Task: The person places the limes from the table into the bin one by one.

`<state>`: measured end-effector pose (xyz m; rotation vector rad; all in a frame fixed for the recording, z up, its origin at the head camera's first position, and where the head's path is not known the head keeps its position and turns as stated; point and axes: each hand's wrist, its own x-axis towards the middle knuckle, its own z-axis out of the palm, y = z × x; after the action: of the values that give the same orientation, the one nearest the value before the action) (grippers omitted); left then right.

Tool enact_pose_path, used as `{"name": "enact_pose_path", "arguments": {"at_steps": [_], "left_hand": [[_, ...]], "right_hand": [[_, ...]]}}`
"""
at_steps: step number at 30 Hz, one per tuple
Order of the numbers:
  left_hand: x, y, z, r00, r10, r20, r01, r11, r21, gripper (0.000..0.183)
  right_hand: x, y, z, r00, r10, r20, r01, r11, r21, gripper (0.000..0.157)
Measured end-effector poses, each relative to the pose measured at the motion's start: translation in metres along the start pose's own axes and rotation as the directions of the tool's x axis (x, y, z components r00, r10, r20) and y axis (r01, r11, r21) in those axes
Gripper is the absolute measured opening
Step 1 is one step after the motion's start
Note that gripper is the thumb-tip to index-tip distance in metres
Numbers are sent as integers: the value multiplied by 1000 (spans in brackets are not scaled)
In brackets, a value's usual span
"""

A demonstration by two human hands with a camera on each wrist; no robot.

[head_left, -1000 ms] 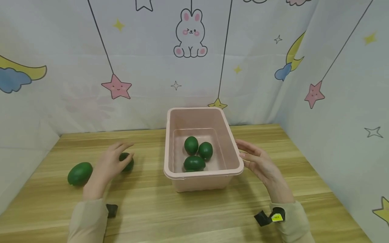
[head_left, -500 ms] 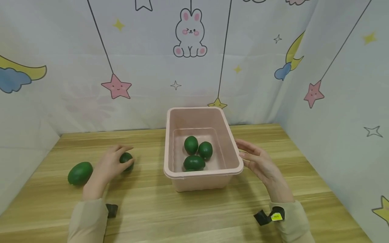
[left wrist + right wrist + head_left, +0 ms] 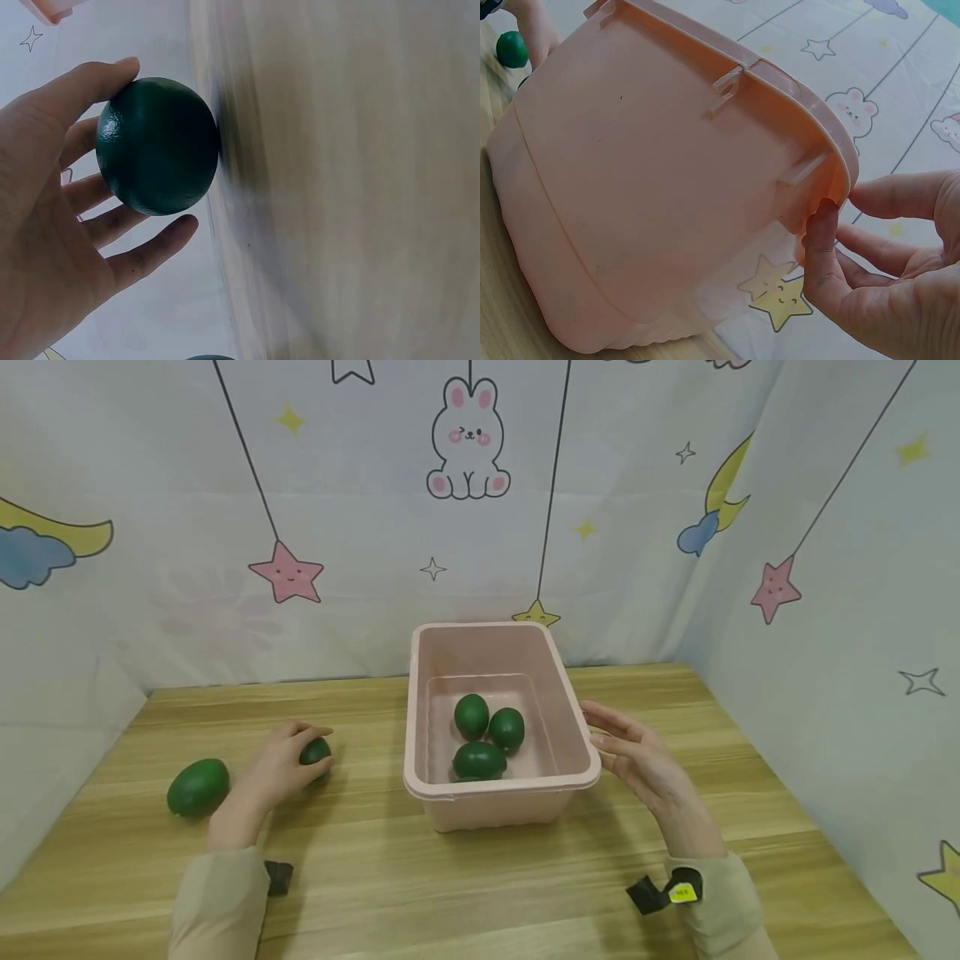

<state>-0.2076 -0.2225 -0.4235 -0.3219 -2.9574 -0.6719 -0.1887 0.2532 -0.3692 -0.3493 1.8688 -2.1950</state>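
Far left, a loose green egg (image 3: 198, 787) is seen lying on the wooden table (image 3: 360, 877). Just right of it, with the left hand (image 3: 272, 770), a second egg (image 3: 316, 750) is held between thumb and fingers; whether it's clear of the wood can't really be told from these angles. Mid-table, three more eggs (image 3: 480, 762) can be seen bunched inside the pink bin (image 3: 502, 791). Over on the bin's right side, its rim is pinched by the right hand (image 3: 637, 760), thumb and fingertips curled round the edge.

Soft light; green ovoid (image 3: 157, 146) glints; left wrist view blurs tabletop (image 3: 367, 180).
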Motion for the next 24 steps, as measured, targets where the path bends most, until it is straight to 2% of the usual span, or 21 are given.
{"name": "enact_pose_path", "arguments": {"at_steps": [8, 24], "left_hand": [[1, 1, 0, 999, -22, 33, 23, 1000, -18, 55], [4, 6, 3, 998, -25, 51, 26, 999, -20, 55]], "right_hand": [[0, -1, 0, 1000, 4, -1, -4, 1000, -2, 52], [0, -1, 1, 1000, -2, 0, 2, 1000, -11, 54]]}}
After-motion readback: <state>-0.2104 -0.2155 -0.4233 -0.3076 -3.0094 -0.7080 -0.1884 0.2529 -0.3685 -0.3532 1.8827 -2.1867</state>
